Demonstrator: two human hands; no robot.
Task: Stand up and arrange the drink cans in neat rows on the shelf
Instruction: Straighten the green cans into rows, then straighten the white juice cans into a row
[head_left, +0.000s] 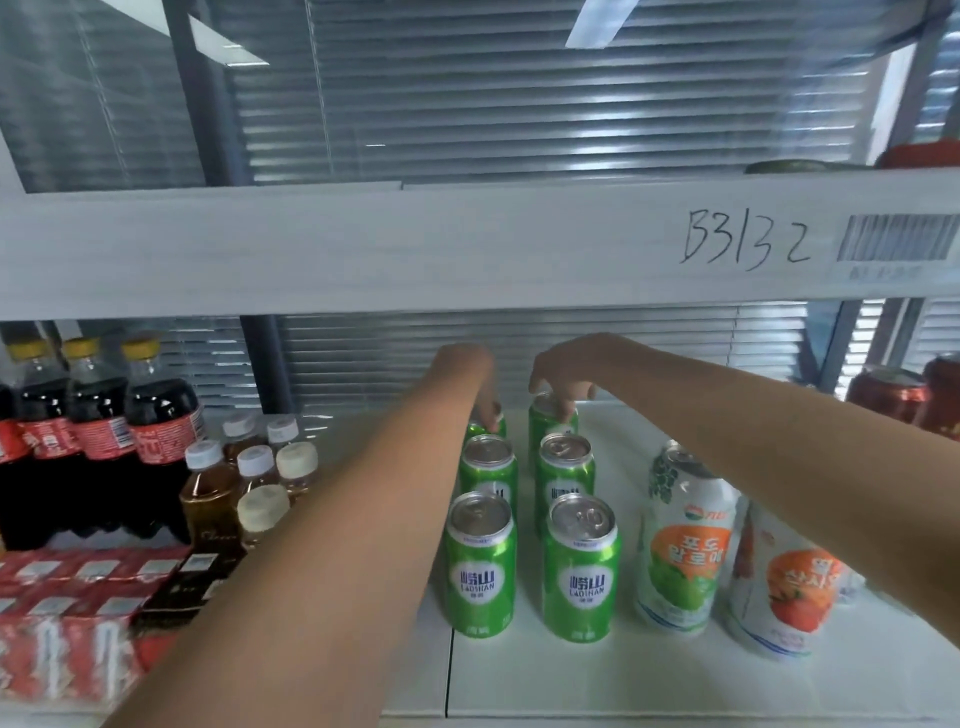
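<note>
Several green Laoshan cans stand upright in two rows on the white shelf (519, 686). The front pair are the left front can (482, 566) and the right front can (582, 571), with a middle pair behind them. At the back, my left hand (475, 379) grips the top of the rear left green can (480, 430), which is mostly hidden. My right hand (563, 382) grips the top of the rear right green can (550, 423). Both forearms reach in under the upper shelf beam.
Two white juice cans (683, 545) (784, 587) stand right of the green rows, red cans (891, 392) at far right. Cola bottles (104, 415), tea bottles (213, 493) and red cartons (67, 613) fill the left. The upper shelf beam (415, 249) hangs low overhead.
</note>
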